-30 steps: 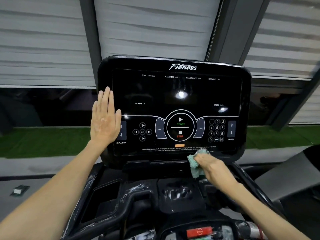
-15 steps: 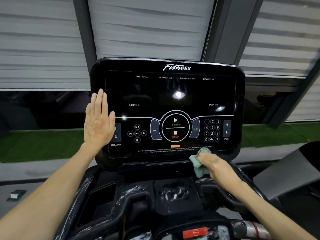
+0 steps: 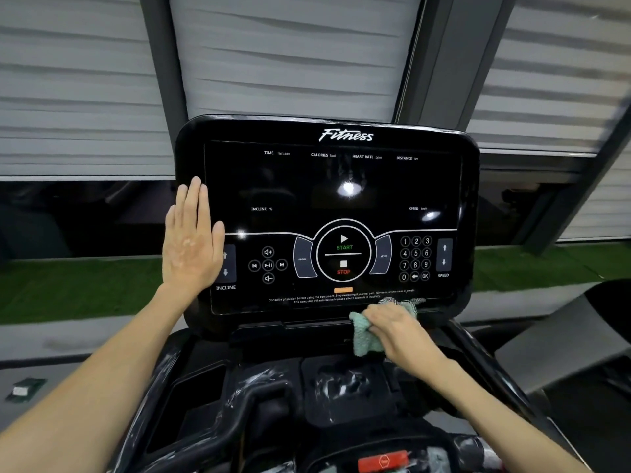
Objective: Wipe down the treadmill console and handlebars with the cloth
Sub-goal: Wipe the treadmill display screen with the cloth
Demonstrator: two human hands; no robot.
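Cloth first: my right hand (image 3: 397, 327) has its fingers closed round the bunched mint-green microfibre cloth (image 3: 364, 336), pressed on the lower edge of the glossy black treadmill console (image 3: 327, 186), centre-right of frame. My left hand (image 3: 192, 247) lies flat, fingers extended, on the console's left edge, likely steadying it.

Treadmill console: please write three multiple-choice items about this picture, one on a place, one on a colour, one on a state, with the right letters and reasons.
1. Where is the cloth?
A. at the console's top edge
B. at the console's bottom edge, right of centre
C. in the tray

2. What colour is the word STOP?
A. red
B. green
C. white

3. How is the left hand?
A. closed in a fist
B. gripping a handlebar
C. flat and open on the console's left edge

Answers: 1 B, the right hand presses it there; 2 A, START above it is green; 3 C, the fingers are straight.
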